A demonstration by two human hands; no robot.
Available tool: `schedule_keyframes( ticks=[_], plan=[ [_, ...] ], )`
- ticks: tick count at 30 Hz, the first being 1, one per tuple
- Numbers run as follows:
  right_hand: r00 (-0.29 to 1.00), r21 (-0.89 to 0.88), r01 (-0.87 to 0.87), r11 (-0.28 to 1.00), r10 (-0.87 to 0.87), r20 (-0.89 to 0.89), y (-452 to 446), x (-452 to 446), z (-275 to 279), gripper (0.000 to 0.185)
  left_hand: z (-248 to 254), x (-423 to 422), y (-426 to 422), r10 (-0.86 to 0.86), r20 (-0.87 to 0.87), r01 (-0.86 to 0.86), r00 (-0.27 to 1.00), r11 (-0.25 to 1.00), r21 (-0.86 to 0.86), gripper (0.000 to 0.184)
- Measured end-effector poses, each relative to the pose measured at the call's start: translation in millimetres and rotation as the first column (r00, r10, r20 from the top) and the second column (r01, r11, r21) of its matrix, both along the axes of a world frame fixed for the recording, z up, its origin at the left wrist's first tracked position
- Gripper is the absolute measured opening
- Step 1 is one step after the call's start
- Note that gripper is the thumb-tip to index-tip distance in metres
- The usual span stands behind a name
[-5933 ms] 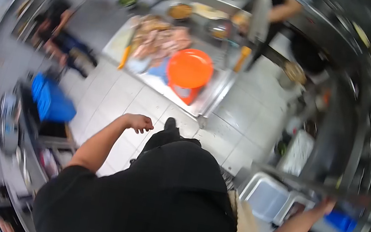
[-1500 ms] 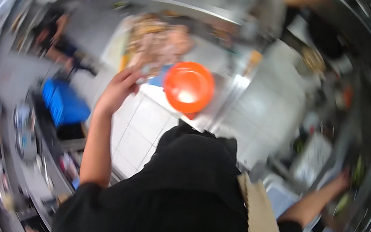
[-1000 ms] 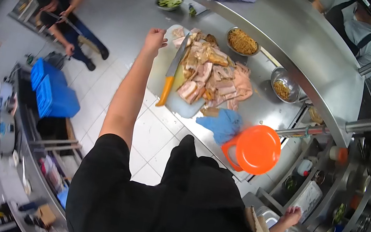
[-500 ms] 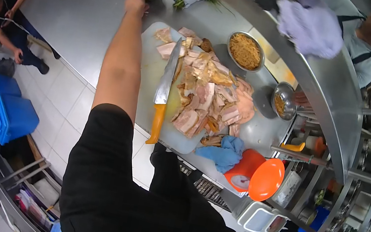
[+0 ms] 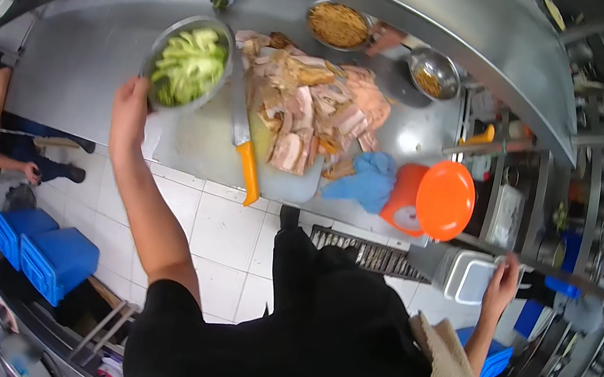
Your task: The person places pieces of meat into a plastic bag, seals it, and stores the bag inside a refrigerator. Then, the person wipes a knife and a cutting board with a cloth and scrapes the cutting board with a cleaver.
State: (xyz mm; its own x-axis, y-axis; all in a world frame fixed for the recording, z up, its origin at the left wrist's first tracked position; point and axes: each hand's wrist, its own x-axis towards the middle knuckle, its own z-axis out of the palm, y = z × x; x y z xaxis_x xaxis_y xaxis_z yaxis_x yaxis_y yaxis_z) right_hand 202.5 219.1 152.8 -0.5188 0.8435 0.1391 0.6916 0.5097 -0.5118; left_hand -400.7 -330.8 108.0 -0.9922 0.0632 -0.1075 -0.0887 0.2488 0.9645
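Above the table (image 5: 73,63), the left hand's (image 5: 129,108) fingers clamp a bowl (image 5: 213,96), presumably steadying its greens (image 5: 191,62); the right hand's (image 5: 504,278), I can't tell.

We see one round metal bowl (image 5: 177,26), open side up, well filled with pale-to-dark green cut vegetables (image 5: 191,67); it's over the tabletop's (image 5: 82,61) left part, between front and back edges.

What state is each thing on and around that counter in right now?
Bowl, held by the left hand
Greens, cut up
Meat, cut, heaped
Knife, lying beside the meat
Brown shreds, heaped
Blue cloth, crumpled
Scale, orange dish on top
Right hand, nothing visible in it
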Motion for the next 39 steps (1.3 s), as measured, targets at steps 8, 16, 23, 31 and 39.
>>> schedule_keyframes(
  ticks=[8,16,23,31,39],
  plan=[
    [0.613,-0.314,-0.788,0.53,0.724,-0.316,-134,-120,93,0.071,73,224,120,-0.483,0.09,0.473,0.871,0.874,0.11,0.025],
    [0.627,-0.257,-0.779,0.572,0.704,-0.333,-35,7,48,0.028,55,384,295,-0.703,0.11,0.703,0.703,0.71,0.047,0.015],
    [0.85,-0.249,-0.398,0.883,0.253,-0.462,132,135,-20,0.02,63,500,415,-0.856,0.169,0.853,0.488,0.509,0.117,0.033],
    [0.829,-0.051,0.466,0.884,-0.455,-0.325,384,165,-129,0.028,11,568,376,-0.766,0.457,0.889,0.452,0.432,-0.154,0.034],
    [0.623,0.322,0.118,0.939,-0.322,0.713,490,189,-207,0.042,-100,613,256,-0.484,0.504,0.697,0.716,0.443,-0.564,0.05]
  ],
)
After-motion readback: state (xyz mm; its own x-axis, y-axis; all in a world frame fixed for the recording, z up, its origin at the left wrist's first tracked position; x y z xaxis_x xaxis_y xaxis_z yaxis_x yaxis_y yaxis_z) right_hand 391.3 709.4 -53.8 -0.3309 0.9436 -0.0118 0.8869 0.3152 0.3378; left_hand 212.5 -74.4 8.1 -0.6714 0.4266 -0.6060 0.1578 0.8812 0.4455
